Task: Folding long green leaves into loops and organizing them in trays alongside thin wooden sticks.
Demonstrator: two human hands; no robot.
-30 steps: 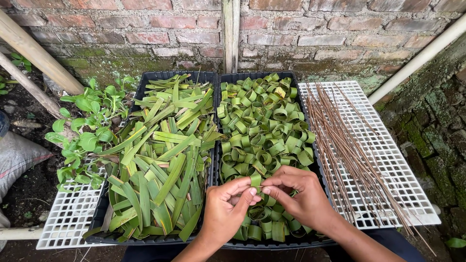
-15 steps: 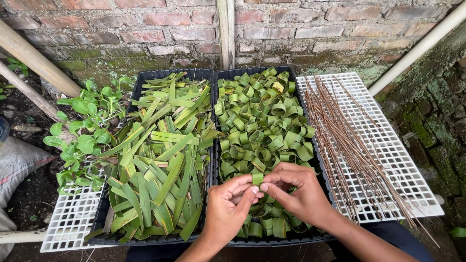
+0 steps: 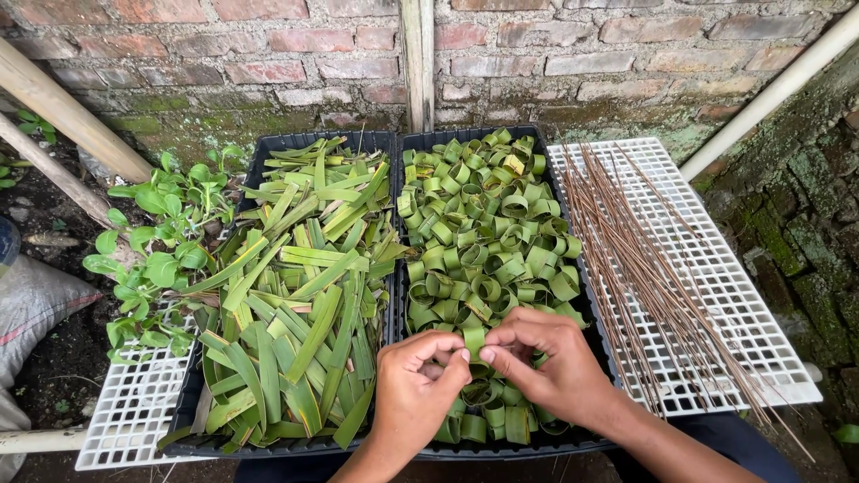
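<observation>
My left hand (image 3: 419,385) and my right hand (image 3: 546,362) meet over the front of the right black tray (image 3: 591,309), fingertips pinched together on a green leaf strip (image 3: 472,340) bent into a loop. That tray is piled with several rolled green leaf rings (image 3: 483,224). The left black tray (image 3: 259,156) next to it holds several flat, long green leaf strips (image 3: 295,295). Thin brown sticks (image 3: 644,259) lie in a fan on a white plastic grid (image 3: 743,295) to the right of my right hand.
A second white grid (image 3: 125,420) sits at the front left, partly under leafy green plants (image 3: 152,250). A brick wall (image 3: 268,54) runs behind the trays. Bamboo poles (image 3: 63,112) lean at left, a white pipe (image 3: 769,89) at right, a wooden post (image 3: 417,63) in the middle.
Both hands stay at the front of the right tray, working the leaf strip between the fingertips; the strip sits lower between the fingers. The view has shifted slightly.
</observation>
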